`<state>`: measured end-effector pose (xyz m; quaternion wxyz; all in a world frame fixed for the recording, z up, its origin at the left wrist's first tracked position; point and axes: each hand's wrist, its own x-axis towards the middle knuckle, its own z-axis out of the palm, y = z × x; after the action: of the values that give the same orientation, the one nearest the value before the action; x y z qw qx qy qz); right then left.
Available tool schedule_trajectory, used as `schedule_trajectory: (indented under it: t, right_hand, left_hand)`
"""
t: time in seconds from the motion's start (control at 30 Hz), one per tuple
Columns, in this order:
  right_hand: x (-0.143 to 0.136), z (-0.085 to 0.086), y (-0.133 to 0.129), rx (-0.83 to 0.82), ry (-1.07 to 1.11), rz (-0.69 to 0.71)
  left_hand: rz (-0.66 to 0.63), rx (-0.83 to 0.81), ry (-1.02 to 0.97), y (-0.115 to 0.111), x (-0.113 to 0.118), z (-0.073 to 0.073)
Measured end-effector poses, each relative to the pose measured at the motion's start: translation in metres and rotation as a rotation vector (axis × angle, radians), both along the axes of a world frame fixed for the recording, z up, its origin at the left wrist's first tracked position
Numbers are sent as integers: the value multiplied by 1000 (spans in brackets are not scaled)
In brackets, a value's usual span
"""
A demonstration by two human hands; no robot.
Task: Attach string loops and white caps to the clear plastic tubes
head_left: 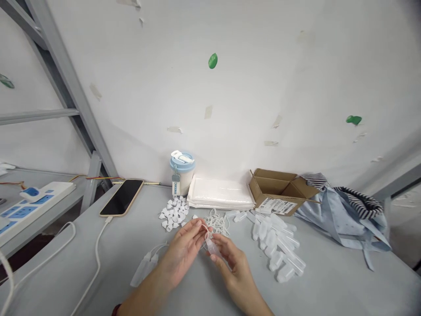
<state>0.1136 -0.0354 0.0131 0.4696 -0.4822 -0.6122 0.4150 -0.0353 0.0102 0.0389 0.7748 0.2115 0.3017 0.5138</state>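
Above the front of the grey table, my two hands meet. My right hand is closed around a small translucent plastic tube, gripping it between thumb and fingers. In my left hand the thumb and fingers pinch a thin white cord loop that runs to the tube's top. Behind my fingers lies a pile of white cords. Left of it is a heap of small white caps. Translucent tubes are scattered to the right. Corded tubes lie beside my left forearm, partly hidden by it.
Along the wall stand a blue-lidded cup, a flat white plastic-wrapped pack and an open cardboard box. A light blue drawstring bag lies at right. At left are a phone, its charging cable and a power strip.
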Motion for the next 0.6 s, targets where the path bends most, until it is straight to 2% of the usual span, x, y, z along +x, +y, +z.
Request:
schedule_trajectory:
  t: [0.13, 0.27, 0.37, 0.43, 0.6]
  right_hand:
    - [0, 3, 0, 16, 1, 19]
    - [0, -1, 2, 24, -15, 11]
    - [0, -7, 2, 81, -73, -17]
    - [-1, -9, 1, 127, -108, -31]
    - [1, -7, -2, 184, -126, -66]
  left_hand:
    - [-14, 3, -41, -1, 1, -3]
    - [3, 14, -42, 1, -1, -1]
    - [20, -28, -26, 2, -4, 2]
    - [-16, -33, -8, 2, -5, 3]
    - [-37, -4, 45, 2, -7, 2]
